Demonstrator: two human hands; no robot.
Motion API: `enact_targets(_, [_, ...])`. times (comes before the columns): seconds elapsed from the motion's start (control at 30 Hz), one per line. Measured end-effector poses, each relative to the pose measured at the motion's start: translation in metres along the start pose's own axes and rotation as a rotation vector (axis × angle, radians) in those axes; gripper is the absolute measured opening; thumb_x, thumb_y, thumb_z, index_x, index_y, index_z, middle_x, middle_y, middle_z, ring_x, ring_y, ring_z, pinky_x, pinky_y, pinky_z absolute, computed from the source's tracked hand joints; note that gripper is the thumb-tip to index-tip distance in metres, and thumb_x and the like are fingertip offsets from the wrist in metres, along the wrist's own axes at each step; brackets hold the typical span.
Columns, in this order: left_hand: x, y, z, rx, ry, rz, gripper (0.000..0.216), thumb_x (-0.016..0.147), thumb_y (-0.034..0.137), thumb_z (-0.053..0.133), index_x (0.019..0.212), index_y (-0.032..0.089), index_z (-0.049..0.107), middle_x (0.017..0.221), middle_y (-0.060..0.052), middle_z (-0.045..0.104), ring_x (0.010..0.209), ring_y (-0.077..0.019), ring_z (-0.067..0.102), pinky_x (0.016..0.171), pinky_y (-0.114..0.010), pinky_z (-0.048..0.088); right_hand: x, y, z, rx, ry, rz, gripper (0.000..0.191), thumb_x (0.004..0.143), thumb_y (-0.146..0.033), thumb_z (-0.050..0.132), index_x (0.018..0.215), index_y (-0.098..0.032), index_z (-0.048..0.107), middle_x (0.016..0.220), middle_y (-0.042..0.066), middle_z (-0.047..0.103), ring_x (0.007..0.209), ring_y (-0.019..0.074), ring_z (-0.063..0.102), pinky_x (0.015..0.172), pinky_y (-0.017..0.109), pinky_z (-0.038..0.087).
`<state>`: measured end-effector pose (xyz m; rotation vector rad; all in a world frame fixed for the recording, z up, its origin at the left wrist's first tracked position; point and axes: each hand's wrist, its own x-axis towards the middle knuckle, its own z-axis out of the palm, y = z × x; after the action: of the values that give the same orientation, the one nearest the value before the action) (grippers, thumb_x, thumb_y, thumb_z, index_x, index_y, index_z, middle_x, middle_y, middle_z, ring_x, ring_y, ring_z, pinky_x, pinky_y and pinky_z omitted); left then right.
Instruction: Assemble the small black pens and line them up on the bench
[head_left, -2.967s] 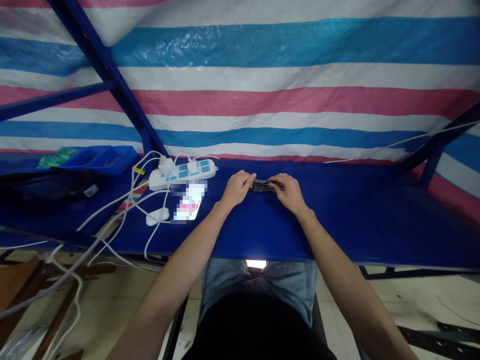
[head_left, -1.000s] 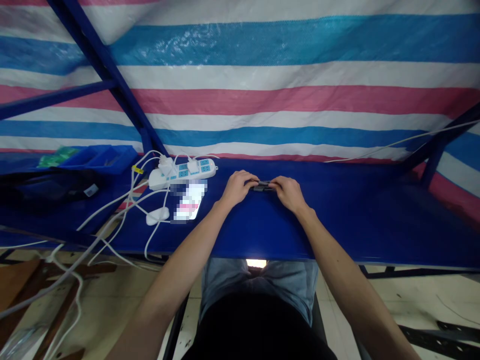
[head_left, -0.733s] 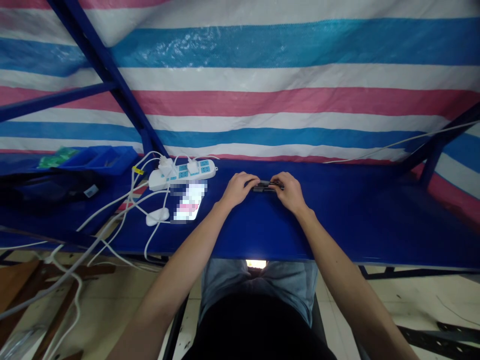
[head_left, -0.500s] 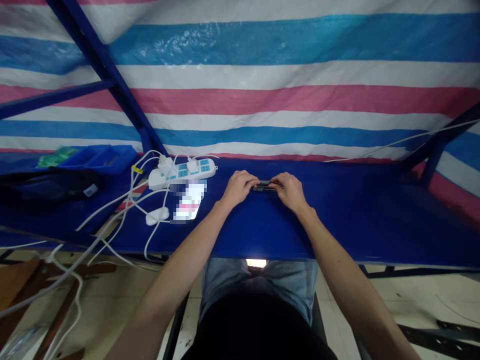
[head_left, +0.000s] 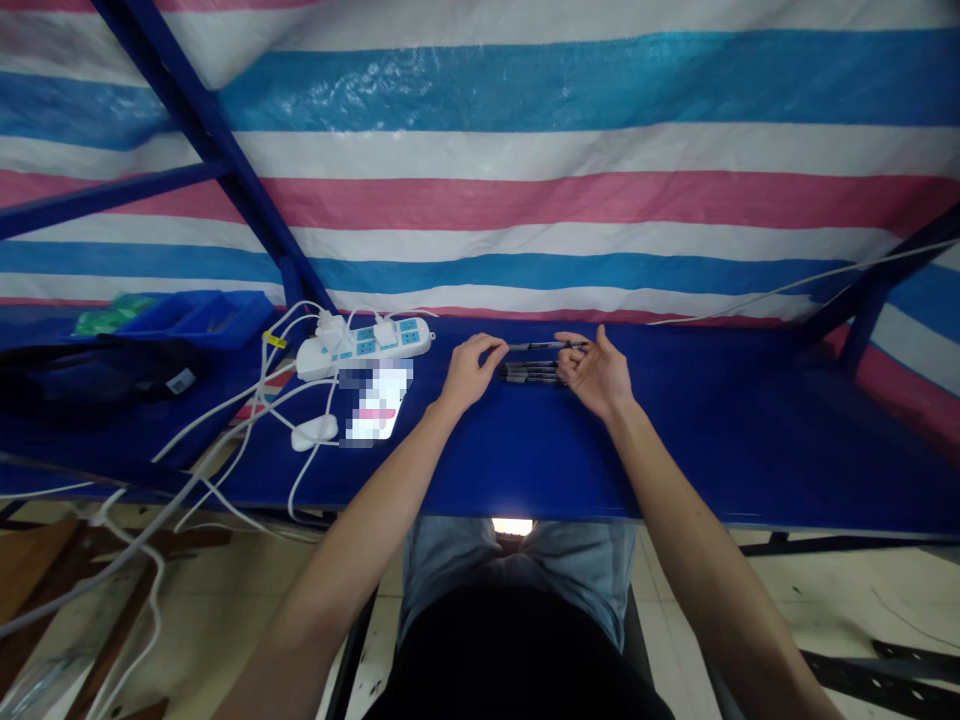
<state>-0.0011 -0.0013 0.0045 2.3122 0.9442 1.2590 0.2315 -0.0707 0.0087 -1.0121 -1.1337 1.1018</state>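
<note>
A slim dark pen (head_left: 534, 346) is held level above the blue table by both hands. My left hand (head_left: 472, 372) pinches its left end between thumb and fingertips. At the other end, my right hand (head_left: 598, 372) is turned with the palm showing, and its fingers close around the pen's tip end. Several similar dark pens (head_left: 529, 373) lie side by side in a row on the table, just below the held one. The right hand's curled fingers cover the right ends of that row.
Left of my hands are a white power strip (head_left: 367, 345) with plugs, a lit phone (head_left: 381, 402) with blurred screen, and a white adapter (head_left: 315, 432) among loose cables. A blue tray (head_left: 217, 318) and a dark bag (head_left: 97, 368) sit farther left. Striped sheeting (head_left: 562, 200) hangs behind.
Both hands were around the row of pens; now one pen is lifted away from it, toward the back. My right hand has turned palm up, uncovering more of the row.
</note>
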Motion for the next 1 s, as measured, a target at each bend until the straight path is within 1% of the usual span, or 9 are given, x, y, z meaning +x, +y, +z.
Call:
enact_targets(0.1, [-0.001,0.001,0.001,-0.004,-0.021,0.02,0.018,0.103,0.033,0.06,0.099,0.021,0.073,0.1,-0.005,0.075,0.099,-0.0206,0.069,0.093,-0.037,0.054,-0.001,0.001,-0.001,0.04,-0.005,-0.003,0.061,0.095,-0.08,0.035,0.093,-0.026,0.063,0.06,-0.001,0.047,0.054,0.0175,0.044,0.056,0.034,0.042])
enact_targets(0.17, [-0.001,0.001,0.001,-0.004,-0.026,0.035,0.017,0.102,0.032,0.061,0.099,0.021,0.073,0.1,-0.005,0.074,0.099,-0.0206,0.069,0.094,-0.037,0.053,-0.001,0.001,0.0,0.072,-0.013,-0.009,0.057,0.094,-0.081,0.04,0.088,-0.027,0.059,0.057,-0.004,0.036,0.052,0.0176,0.039,0.054,0.034,0.039])
enact_targets(0.3, [-0.001,0.001,0.001,0.009,-0.023,0.036,0.016,0.103,0.031,0.06,0.099,0.021,0.073,0.1,-0.005,0.075,0.099,-0.0207,0.068,0.095,-0.038,0.053,-0.002,0.0,0.002,0.117,-0.018,-0.007,0.064,0.092,-0.086,0.032,0.09,-0.027,0.059,0.059,-0.003,0.038,0.053,0.018,0.039,0.054,0.034,0.039])
enact_targets(0.47, [-0.001,-0.001,0.002,0.04,-0.034,0.017,0.016,0.102,0.031,0.062,0.1,0.022,0.075,0.101,-0.005,0.075,0.101,-0.022,0.067,0.096,-0.04,0.052,-0.002,0.0,0.002,0.073,-0.01,0.0,0.061,0.092,-0.085,0.038,0.085,-0.027,0.058,0.055,-0.005,0.033,0.05,0.0162,0.036,0.052,0.033,0.037])
enact_targets(0.57, [-0.001,-0.004,0.004,0.064,-0.017,0.017,0.016,0.101,0.031,0.063,0.1,0.022,0.076,0.101,-0.004,0.076,0.1,-0.022,0.066,0.096,-0.041,0.052,0.001,0.004,-0.001,0.042,0.012,-0.01,0.065,0.094,-0.083,0.035,0.094,-0.025,0.065,0.06,-0.002,0.047,0.051,0.0156,0.042,0.053,0.033,0.039])
enact_targets(0.7, [0.002,-0.012,0.004,0.105,0.007,-0.022,0.014,0.099,0.033,0.068,0.103,0.024,0.078,0.097,-0.004,0.076,0.092,-0.0212,0.066,0.09,-0.039,0.052,0.008,0.018,-0.004,-0.148,0.118,-0.127,0.048,0.09,-0.068,0.058,0.105,-0.023,0.067,0.077,0.002,0.068,0.06,0.0158,0.056,0.059,0.031,0.044])
enact_targets(0.87, [0.008,-0.028,0.005,0.169,-0.093,-0.067,0.016,0.099,0.03,0.067,0.106,0.026,0.081,0.097,-0.004,0.078,0.093,-0.0238,0.067,0.088,-0.041,0.051,0.02,0.034,-0.011,-0.577,0.305,-0.276,0.024,0.089,-0.044,0.063,0.09,-0.021,0.069,0.087,0.007,0.077,0.081,0.0233,0.069,0.081,0.038,0.051])
enact_targets(0.93, [0.009,-0.035,0.008,0.2,-0.139,-0.084,0.017,0.099,0.029,0.066,0.106,0.026,0.082,0.097,-0.005,0.078,0.093,-0.0249,0.067,0.089,-0.042,0.052,0.025,0.039,-0.015,-0.722,0.328,-0.302,0.02,0.087,-0.038,0.063,0.086,-0.021,0.072,0.09,0.009,0.078,0.086,0.0259,0.069,0.086,0.041,0.051])
enact_targets(1.0, [0.009,-0.041,0.012,0.229,-0.174,-0.082,0.018,0.099,0.026,0.065,0.102,0.027,0.083,0.097,-0.005,0.077,0.093,-0.025,0.066,0.089,-0.042,0.052,0.028,0.042,-0.019,-0.8,0.31,-0.277,0.017,0.086,-0.034,0.063,0.085,-0.021,0.075,0.089,0.009,0.078,0.084,0.0262,0.069,0.086,0.041,0.051])
